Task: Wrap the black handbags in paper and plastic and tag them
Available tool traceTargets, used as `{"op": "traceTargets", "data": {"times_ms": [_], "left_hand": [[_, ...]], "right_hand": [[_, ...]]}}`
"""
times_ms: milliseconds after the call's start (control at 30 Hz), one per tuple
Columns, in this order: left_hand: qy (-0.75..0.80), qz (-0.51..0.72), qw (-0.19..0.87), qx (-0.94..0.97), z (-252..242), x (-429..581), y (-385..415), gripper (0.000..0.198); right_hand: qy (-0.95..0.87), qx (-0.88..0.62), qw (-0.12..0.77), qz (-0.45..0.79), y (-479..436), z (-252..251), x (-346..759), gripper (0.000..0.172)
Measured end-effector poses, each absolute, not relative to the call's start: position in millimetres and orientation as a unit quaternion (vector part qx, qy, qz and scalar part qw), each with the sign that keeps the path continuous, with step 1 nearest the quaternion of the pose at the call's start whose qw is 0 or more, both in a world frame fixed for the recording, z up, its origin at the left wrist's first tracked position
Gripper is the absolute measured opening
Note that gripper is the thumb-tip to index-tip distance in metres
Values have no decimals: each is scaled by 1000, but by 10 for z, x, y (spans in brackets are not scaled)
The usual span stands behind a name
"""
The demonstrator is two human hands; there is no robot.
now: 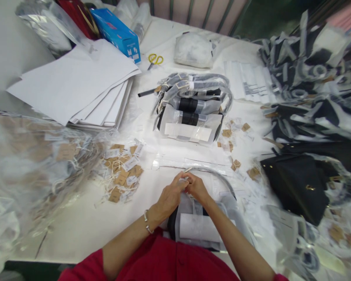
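Note:
In front of my body lies a bag (pixel 197 226) wrapped in grey and clear covering, with a pale strip across its front. Its wrapped handle (pixel 224 179) arches up and to the right. My left hand (pixel 174 190) and my right hand (pixel 196 188) meet at the left part of this handle, their fingers closed and pinching it. Any smaller piece between the fingertips is hidden. Left of my hands is a loose pile of brown paper tags (pixel 122 176) with white strings. Just beyond them, clear plastic strips (pixel 190 164) lie flat on the table (pixel 152 238).
More wrapped bags (pixel 193 105) stand ahead. Paper sheets (pixel 84 82), a blue box (pixel 117 33) and yellow-handled scissors (pixel 155 60) are at the back left. Plastic-bagged tags (pixel 46 156) fill the left side. Black bags (pixel 295 183) crowd the right edge.

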State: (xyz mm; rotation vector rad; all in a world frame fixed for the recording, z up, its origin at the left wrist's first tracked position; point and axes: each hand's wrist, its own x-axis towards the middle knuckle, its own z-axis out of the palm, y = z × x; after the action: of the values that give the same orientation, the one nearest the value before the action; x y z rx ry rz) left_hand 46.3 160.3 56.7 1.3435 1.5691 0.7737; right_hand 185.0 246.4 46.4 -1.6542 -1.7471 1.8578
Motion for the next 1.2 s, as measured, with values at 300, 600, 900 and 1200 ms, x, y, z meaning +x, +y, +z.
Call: {"op": "traceTargets", "data": {"times_ms": [300,600,900,1200], "left_hand": [[663,336,536,399,388,404,1717,21],[691,396,499,342,376,317,1605,22],[652,397,493,417,547,210,1483,19],[728,391,446,344,536,-85,1360,27]], "right_hand": [[-553,-545,112,620,2310,562,1897,26],[-652,-537,148,514,2176,389,2143,31],[-802,-440,162,370,2103,504,1842,36],[-796,-478,125,350,2141,418,1852,11]]}}
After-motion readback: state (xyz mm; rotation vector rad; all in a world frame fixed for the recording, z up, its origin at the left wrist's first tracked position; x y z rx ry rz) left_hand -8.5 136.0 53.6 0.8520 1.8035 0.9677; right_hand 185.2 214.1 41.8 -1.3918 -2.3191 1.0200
